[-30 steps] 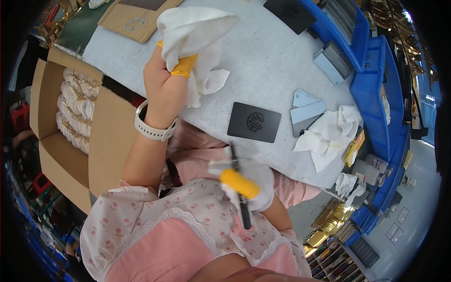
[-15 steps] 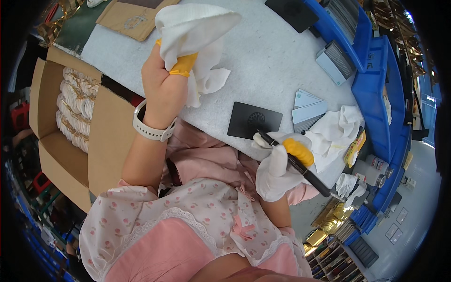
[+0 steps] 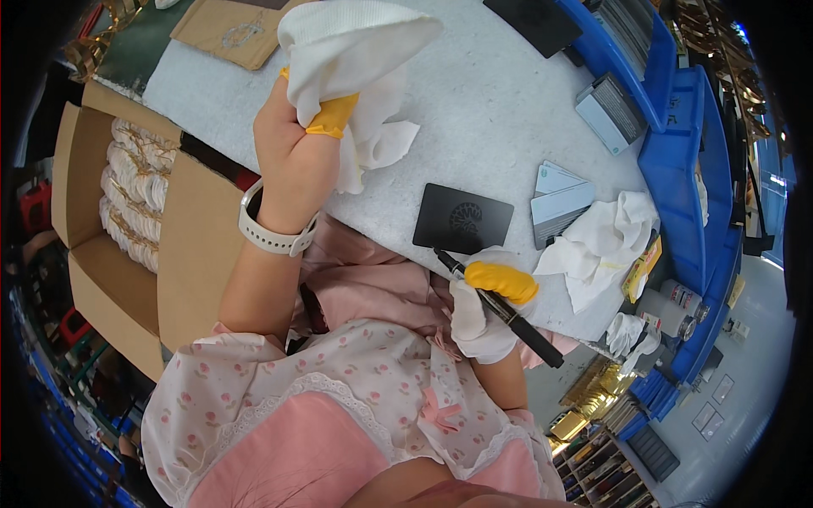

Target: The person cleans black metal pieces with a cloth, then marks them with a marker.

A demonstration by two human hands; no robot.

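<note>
Card (image 3: 463,218) lies long-axis crosswise, just beyond the nearer right fingers (image 3: 501,281) — clamped on pen (image 3: 515,321); left fingers (image 3: 332,116) grip cloth (image 3: 351,51).

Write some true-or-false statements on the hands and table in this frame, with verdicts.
1. The right hand grips a black pen. True.
2. The left hand is holding the dark card. False: it holds a white cloth; the card lies on the table.
3. An open cardboard box stands to the left of the left forearm. True.
4. The watch is on the right wrist. False: it is on the left.
5. Yellow covering shows on both hands. True.
</note>
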